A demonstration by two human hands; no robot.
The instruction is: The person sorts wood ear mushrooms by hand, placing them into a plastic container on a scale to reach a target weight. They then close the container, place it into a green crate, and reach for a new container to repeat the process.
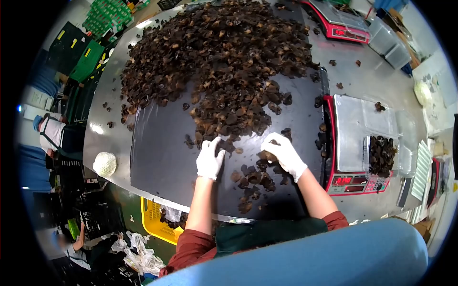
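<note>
A large heap of dark brown pieces that look like wood ear mushrooms spreads over the black sheet on the table. My left hand, in a white glove, is at the heap's near edge, thumb and fingers apart, with nothing visible in it. My right hand, also gloved, has its fingers curled on a brown mushroom piece. A smaller loose group of mushroom pieces lies on the sheet between my hands and my body.
To the right stands a red scale with a clear plastic tub of mushrooms on it. Another red scale and clear tubs are farther back. A yellow crate sits below the table's front edge. Two other people are at the left.
</note>
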